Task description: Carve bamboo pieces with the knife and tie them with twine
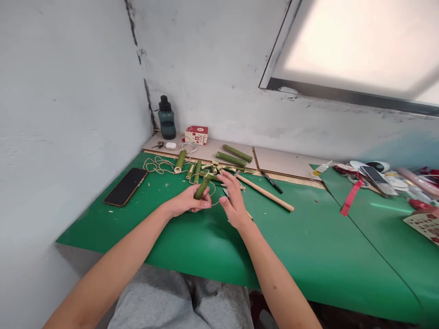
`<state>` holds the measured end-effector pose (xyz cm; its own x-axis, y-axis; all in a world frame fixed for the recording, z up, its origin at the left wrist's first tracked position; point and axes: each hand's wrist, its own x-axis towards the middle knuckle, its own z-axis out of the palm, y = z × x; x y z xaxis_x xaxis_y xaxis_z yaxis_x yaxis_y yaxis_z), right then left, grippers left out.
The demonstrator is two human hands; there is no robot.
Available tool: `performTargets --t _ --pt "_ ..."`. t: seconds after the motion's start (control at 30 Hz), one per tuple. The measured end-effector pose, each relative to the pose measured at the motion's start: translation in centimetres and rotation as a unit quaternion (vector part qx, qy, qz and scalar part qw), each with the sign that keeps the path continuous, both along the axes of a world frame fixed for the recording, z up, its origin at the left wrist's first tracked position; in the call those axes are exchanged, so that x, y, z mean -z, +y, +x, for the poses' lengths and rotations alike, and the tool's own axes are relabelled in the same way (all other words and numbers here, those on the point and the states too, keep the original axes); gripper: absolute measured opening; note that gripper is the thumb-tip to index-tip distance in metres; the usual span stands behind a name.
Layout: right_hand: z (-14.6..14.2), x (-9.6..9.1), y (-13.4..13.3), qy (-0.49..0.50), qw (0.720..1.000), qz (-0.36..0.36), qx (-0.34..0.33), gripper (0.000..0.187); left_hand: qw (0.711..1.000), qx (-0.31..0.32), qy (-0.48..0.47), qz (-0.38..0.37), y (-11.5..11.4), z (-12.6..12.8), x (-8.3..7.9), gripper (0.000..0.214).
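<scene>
My left hand (pixel 192 201) is closed around a short green bamboo piece (pixel 203 186), which stands tilted with its upper end above the fingers. Thin twine (pixel 215 204) loops by this piece and runs toward my right thumb. My right hand (pixel 234 201) is just right of the bamboo, its fingers stretched out and apart. Whether the twine touches the thumb, I cannot tell. Behind the hands lie several cut bamboo pieces (pixel 198 172) and a thicker bamboo tube (pixel 180 161). A metal tool, partly hidden by my right hand, lies under it on the green table mat (pixel 164 242).
A phone (pixel 125 186) lies at left near loose twine (pixel 156 164). Along the wall stand a water bottle (pixel 167 119) and a red-white box (pixel 196 135). To the right are a wooden stick (pixel 267 193), a black pen (pixel 271 182), a glue bottle (pixel 321 169) and a red strip (pixel 351 197).
</scene>
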<state>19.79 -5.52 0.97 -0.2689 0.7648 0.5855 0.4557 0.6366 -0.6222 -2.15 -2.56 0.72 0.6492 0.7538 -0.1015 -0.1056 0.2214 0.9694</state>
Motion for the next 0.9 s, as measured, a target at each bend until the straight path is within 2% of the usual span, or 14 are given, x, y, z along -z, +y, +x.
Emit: performTargets --t 0.07,0.13,0.23,0.33,0.47,0.57,0.67,0.73,0.83,0.9 --pt "0.3 0.1 0.2 0.057 0.998 0.01 0.026 0.063 1.0 -0.014 -0.01 0.001 0.1 0.0 -0.1 0.047" --pt "0.3 0.3 0.1 0.085 0.996 -0.008 0.009 0.07 1.0 -0.025 -0.014 0.004 0.1 0.0 -0.1 0.047" --pt "-0.7 0.4 -0.4 0.052 0.995 -0.056 -0.06 0.085 1.0 -0.011 -0.006 -0.003 0.0 0.3 0.0 0.048" --pt "-1.6 0.5 -0.6 0.035 0.995 -0.067 -0.07 0.091 1.0 0.016 -0.005 -0.013 -0.2 0.6 0.3 0.047" --pt "-0.8 0.4 0.2 0.079 0.997 -0.013 0.025 0.086 0.998 0.055 -0.023 -0.033 -0.3 0.2 0.0 0.047" --pt "1.1 -0.2 1.1 0.155 0.979 0.047 0.121 0.068 0.993 0.069 -0.066 -0.063 -0.2 -0.5 -0.5 0.048" --pt "3.6 -0.8 1.9 0.282 0.917 0.11 0.259 0.051 0.987 0.009 -0.14 -0.082 0.3 -1.3 -0.9 0.048" --pt "5.3 -0.8 2.5 0.335 0.877 0.106 0.328 0.047 0.978 -0.043 -0.18 -0.092 0.7 -1.7 -1.0 0.045" --pt "7.2 -0.2 3.2 0.365 0.85 0.076 0.372 0.043 0.965 -0.107 -0.216 -0.108 1.2 -2.0 -0.9 0.041" --pt "7.7 0.2 3.4 0.342 0.856 0.093 0.377 0.045 0.957 -0.144 -0.224 -0.117 1.4 -1.9 -0.8 0.039"
